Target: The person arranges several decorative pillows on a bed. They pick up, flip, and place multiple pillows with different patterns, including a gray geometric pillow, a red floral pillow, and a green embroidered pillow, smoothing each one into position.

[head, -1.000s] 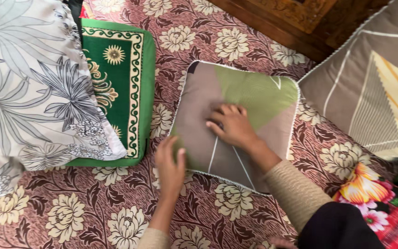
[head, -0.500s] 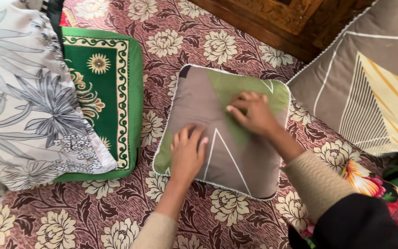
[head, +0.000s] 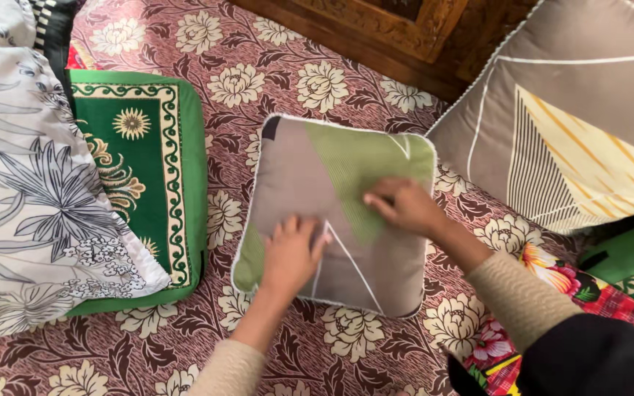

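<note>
A small square cushion (head: 310, 165), taupe with a green patch, white lines and white piping, lies flat on a maroon bedsheet (head: 258, 66) printed with cream flowers. My left hand (head: 290, 254) rests palm down on the cushion's lower left part, fingers spread. My right hand (head: 403, 205) presses on its right side, fingers curled onto the green patch. Neither hand grips anything. Both arms wear beige knit sleeves.
A green patterned cushion (head: 163, 169) lies left of the small one, partly under a white pillow with grey leaf print (head: 31, 205). A larger taupe cushion with yellow stripes (head: 574, 125) leans at the right. A carved wooden headboard (head: 376, 29) runs along the top. A red floral cloth (head: 552, 286) lies lower right.
My left hand has moved from the cushion's lower edge up onto its surface. My right hand has slid rightward across the cushion. The view has shifted, so everything sits slightly further left and lower.
</note>
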